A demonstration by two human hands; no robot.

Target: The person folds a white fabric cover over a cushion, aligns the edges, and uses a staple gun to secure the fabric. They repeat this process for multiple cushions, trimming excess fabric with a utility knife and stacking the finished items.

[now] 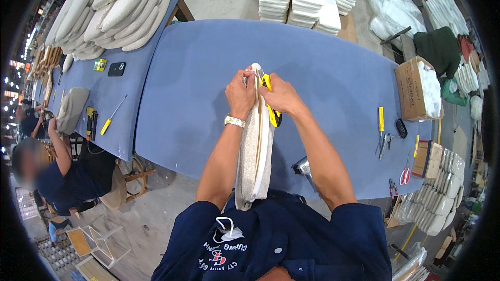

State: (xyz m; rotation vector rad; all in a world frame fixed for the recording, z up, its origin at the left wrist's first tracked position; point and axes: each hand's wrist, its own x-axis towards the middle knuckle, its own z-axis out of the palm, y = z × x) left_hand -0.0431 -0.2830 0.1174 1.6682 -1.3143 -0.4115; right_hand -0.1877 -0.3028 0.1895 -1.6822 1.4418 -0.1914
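- Seat cushion (255, 151), grey fabric over a wooden edge, stands on its side between the person's chest and the blue table (198, 88), its top end raised over the table's near half
- Left hand (240, 95) is closed around the cushion's top end, a metal watch on the wrist
- Right hand (278, 96) presses against the same top end from the other side, fingers wrapped around a yellow-handled tool (270, 105); its working tip is hidden against the fabric
- A metal stapler-like tool (303, 168) lies at the table's near edge, just beside the right forearm
- Further right on the table: a yellow screwdriver (381, 119), pliers and red-handled scissors (404, 176)
- A cardboard box (411, 91) sits at the right end
- Stacked grey cushions (112, 13) lie on the far left table, where another person sits
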